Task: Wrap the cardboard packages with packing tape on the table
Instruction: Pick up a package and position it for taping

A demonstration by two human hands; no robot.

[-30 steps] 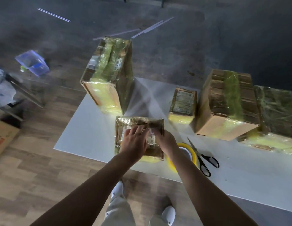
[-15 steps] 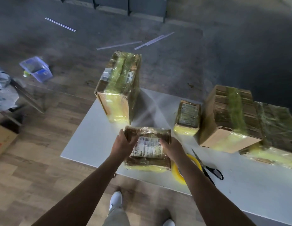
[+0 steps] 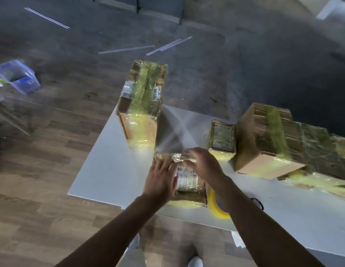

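Observation:
A small tape-wrapped cardboard package (image 3: 189, 182) with a white label lies near the front edge of the white table (image 3: 110, 170). My left hand (image 3: 161, 180) lies flat on its left side with fingers spread. My right hand (image 3: 203, 165) reaches over its far right part, fingers straight, touching the crinkled tape on top. A yellow roll of packing tape (image 3: 216, 207) sits right of the package, partly hidden by my right forearm.
A tall wrapped box (image 3: 142, 101) stands at the table's far left corner. A small wrapped package (image 3: 222, 139), a large box (image 3: 264, 139) and another wrapped package (image 3: 322, 160) line the right. A scissors handle (image 3: 257, 202) peeks out beside my right arm.
Both hands held the small package by its sides, lifted slightly. Now it lies flat and both hands have let go and rest open on its top.

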